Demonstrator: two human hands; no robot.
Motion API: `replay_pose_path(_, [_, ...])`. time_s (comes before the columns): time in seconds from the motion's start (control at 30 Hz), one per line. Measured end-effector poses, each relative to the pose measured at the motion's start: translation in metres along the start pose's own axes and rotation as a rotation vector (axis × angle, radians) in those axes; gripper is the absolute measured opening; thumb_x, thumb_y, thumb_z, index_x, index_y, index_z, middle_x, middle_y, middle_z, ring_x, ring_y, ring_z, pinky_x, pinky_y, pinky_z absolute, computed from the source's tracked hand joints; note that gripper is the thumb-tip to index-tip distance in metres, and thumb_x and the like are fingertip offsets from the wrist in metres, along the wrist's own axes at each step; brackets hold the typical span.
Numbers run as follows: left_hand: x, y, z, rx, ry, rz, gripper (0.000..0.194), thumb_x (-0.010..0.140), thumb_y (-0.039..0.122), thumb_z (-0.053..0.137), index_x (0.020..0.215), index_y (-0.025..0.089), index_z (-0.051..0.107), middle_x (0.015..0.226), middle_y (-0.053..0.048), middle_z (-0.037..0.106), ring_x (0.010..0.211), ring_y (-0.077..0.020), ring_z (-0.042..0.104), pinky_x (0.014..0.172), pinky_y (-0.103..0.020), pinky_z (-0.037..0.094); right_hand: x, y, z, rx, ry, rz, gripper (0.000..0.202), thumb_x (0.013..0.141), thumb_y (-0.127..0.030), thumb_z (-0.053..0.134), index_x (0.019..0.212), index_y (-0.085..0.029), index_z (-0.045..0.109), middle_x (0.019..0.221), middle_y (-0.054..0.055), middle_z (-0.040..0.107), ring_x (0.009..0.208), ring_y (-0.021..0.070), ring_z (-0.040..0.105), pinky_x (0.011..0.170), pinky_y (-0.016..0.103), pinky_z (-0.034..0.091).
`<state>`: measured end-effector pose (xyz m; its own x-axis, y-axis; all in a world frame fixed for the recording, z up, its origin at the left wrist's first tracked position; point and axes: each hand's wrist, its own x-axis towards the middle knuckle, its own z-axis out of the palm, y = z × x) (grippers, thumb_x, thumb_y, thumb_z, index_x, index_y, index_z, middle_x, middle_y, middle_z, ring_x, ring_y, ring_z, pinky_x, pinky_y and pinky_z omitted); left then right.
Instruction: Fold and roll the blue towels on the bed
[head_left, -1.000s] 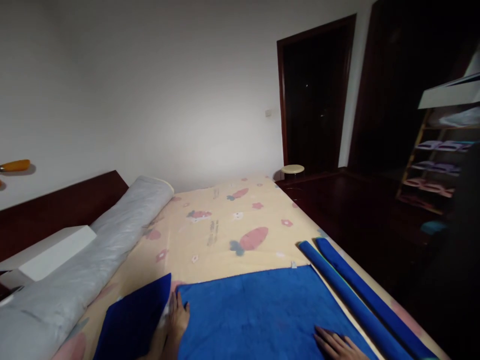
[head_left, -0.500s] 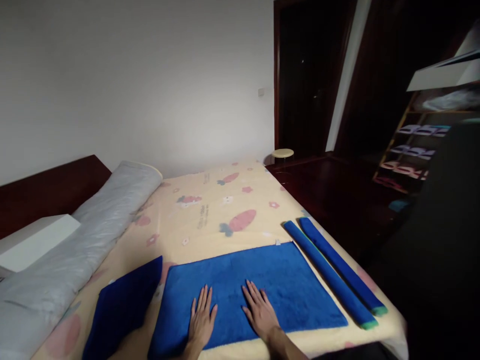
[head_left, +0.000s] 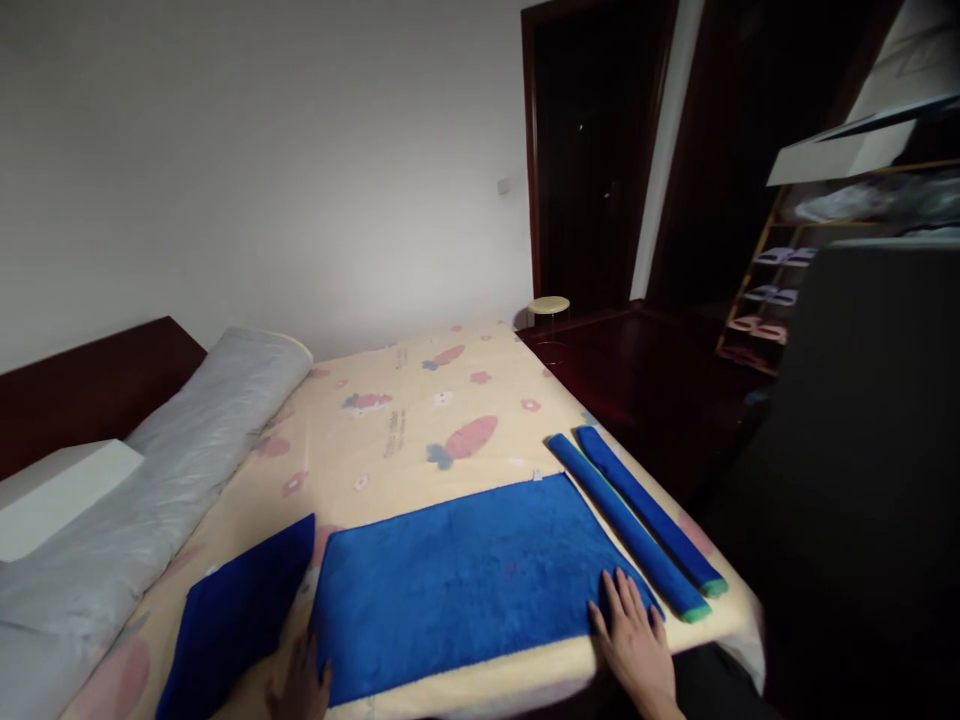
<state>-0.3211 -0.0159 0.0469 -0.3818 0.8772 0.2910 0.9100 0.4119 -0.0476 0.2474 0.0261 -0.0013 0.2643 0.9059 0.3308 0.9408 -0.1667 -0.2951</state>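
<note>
A blue towel (head_left: 457, 580) lies spread flat on the bed, with a small white tag at its far edge. My right hand (head_left: 634, 640) rests on its near right corner, fingers extended and slightly apart. At the near left corner is my left hand (head_left: 301, 685), dim and partly cut off by the frame, thumb apart from the fingers and touching the towel's edge. To the left lies a second, darker blue cloth (head_left: 240, 620). Two rolled blue towels with green ends, a nearer roll (head_left: 626, 525) and an outer roll (head_left: 651, 510), lie side by side at the right.
The bed (head_left: 390, 440) has a cream sheet with carrot and flower prints. A long grey bolster-like roll (head_left: 187, 440) and a white box (head_left: 67, 490) are on the left. Beyond the bed's right edge are a round stool (head_left: 549, 304), a shoe rack (head_left: 765, 290) and a dark upright object (head_left: 847, 450).
My hands have moved apart from the towel's middle, the left to its near left corner and the right to its near right corner. The view has shifted slightly right.
</note>
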Motion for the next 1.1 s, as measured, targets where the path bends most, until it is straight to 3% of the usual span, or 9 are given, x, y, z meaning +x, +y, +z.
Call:
replay_pose_path(0.1, [0.018, 0.054, -0.020, -0.033, -0.054, 0.187, 0.059, 0.087, 0.027, 0.037, 0.147, 0.027, 0.037, 0.151, -0.004, 0.046, 0.141, -0.0220, 0.037, 0.111, -0.046, 0.037, 0.005, -0.033, 0.003, 0.048, -0.039, -0.047, 0.067, 0.093, -0.045, 0.019, 0.137, -0.007, 0.051, 0.151, 0.018, 0.039, 0.142, 0.0309, 0.031, 0.112, 0.052, 0.028])
replay_pose_path(0.23, [0.025, 0.167, -0.047, -0.152, -0.181, 0.496, 0.062, 0.088, 0.016, 0.031, 0.149, 0.026, 0.030, 0.157, -0.002, 0.033, 0.146, -0.0182, 0.027, 0.118, -0.044, 0.024, 0.017, -0.117, 0.008, 0.209, -0.223, -0.293, 0.055, 0.094, -0.032, 0.028, 0.143, -0.017, 0.045, 0.155, 0.008, 0.034, 0.144, 0.0233, 0.028, 0.115, 0.044, 0.027])
replay_pose_path(0.33, [0.012, 0.252, -0.047, -0.244, -0.272, 0.464, 0.063, 0.088, 0.015, 0.028, 0.151, 0.023, 0.022, 0.160, -0.002, 0.023, 0.148, -0.0171, 0.021, 0.119, -0.044, 0.023, 0.025, -0.170, 0.017, 0.303, -0.348, -0.436, 0.056, 0.092, -0.022, 0.030, 0.147, -0.021, 0.040, 0.156, 0.005, 0.030, 0.145, 0.0204, 0.026, 0.117, 0.042, 0.024])
replay_pose_path(0.43, [-0.006, 0.298, -0.031, -0.284, -0.385, 0.439, 0.057, 0.093, 0.027, 0.024, 0.150, 0.026, 0.022, 0.160, 0.000, 0.021, 0.148, -0.0175, 0.020, 0.120, -0.045, 0.022, 0.043, -0.175, 0.026, 0.329, -0.448, -0.560, 0.055, 0.094, -0.031, 0.034, 0.149, -0.025, 0.033, 0.157, 0.004, 0.026, 0.145, 0.0215, 0.025, 0.118, 0.043, 0.022])
replay_pose_path(0.57, [-0.009, 0.263, -0.010, -0.235, -0.370, 0.369, 0.055, 0.095, 0.039, 0.021, 0.150, 0.032, 0.023, 0.160, 0.003, 0.020, 0.148, -0.0186, 0.019, 0.121, -0.050, 0.017, 0.078, -0.104, 0.027, 0.215, -0.367, -0.418, 0.060, 0.095, -0.051, 0.034, 0.149, -0.025, 0.035, 0.157, 0.008, 0.027, 0.145, 0.0258, 0.025, 0.117, 0.049, 0.020])
replay_pose_path(0.73, [0.010, 0.115, 0.016, -0.123, -0.234, -0.022, 0.062, 0.092, 0.049, 0.017, 0.151, 0.030, 0.021, 0.159, -0.001, 0.026, 0.145, -0.0211, 0.027, 0.116, -0.052, 0.029, 0.098, -0.004, 0.020, 0.041, -0.167, -0.247, 0.066, 0.094, -0.058, 0.028, 0.147, -0.020, 0.038, 0.156, 0.009, 0.033, 0.145, 0.0247, 0.026, 0.117, 0.049, 0.019])
replay_pose_path(0.87, [0.016, 0.038, 0.029, -0.119, -0.123, -0.092, 0.062, 0.090, 0.045, 0.015, 0.151, 0.037, 0.013, 0.148, 0.003, 0.048, 0.139, -0.0208, 0.041, 0.108, -0.052, 0.039, 0.095, 0.010, 0.022, 0.008, -0.127, -0.193, 0.070, 0.094, -0.059, 0.024, 0.146, -0.015, 0.040, 0.154, 0.012, 0.036, 0.144, 0.0265, 0.028, 0.117, 0.050, 0.018])
replay_pose_path(0.97, [0.017, 0.058, 0.023, -0.108, -0.048, -0.048, 0.061, 0.090, 0.045, 0.018, 0.151, 0.039, 0.010, 0.150, 0.004, 0.045, 0.143, -0.0204, 0.031, 0.110, -0.053, 0.036, 0.089, -0.022, 0.024, 0.053, -0.091, -0.168, 0.071, 0.094, -0.058, 0.024, 0.144, -0.011, 0.043, 0.152, 0.016, 0.037, 0.144, 0.0303, 0.028, 0.116, 0.054, 0.018])
replay_pose_path(1.1, [0.004, 0.170, 0.007, -0.113, -0.043, 0.201, 0.057, 0.094, 0.036, 0.017, 0.151, 0.029, 0.014, 0.158, 0.000, 0.028, 0.147, -0.0195, 0.021, 0.118, -0.049, 0.024, 0.060, -0.109, 0.027, 0.227, -0.211, -0.404, 0.059, 0.097, -0.046, 0.028, 0.148, -0.019, 0.035, 0.155, 0.007, 0.033, 0.144, 0.0243, 0.028, 0.117, 0.047, 0.023])
